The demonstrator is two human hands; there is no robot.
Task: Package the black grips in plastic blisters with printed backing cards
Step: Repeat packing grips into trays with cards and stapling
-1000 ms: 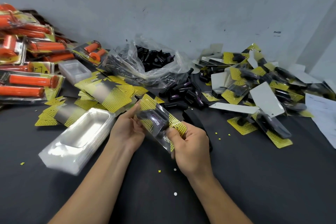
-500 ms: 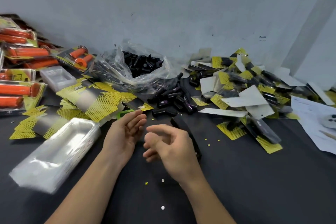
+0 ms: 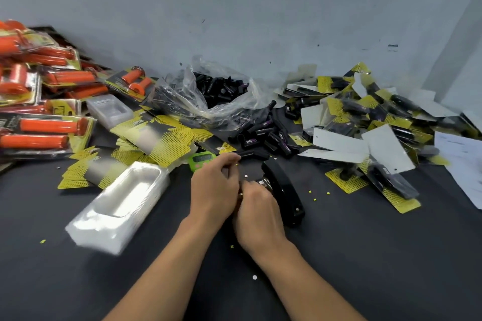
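Behind, grey wall [image 3: 234, 8]; backing cards [image 3: 161, 138] litter the dark tabletop [image 3: 365, 268].

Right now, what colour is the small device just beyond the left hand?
The small device is bright green, clearest in the head view.

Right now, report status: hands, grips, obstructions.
Left hand and right hand together, fingers curled, contents unclear. Loose black grips untouched, beyond the hands. Black stapler close beside the right hand.

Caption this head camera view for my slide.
Left hand and right hand meet beside a black stapler, between stacked clear blisters and finished grip packs.
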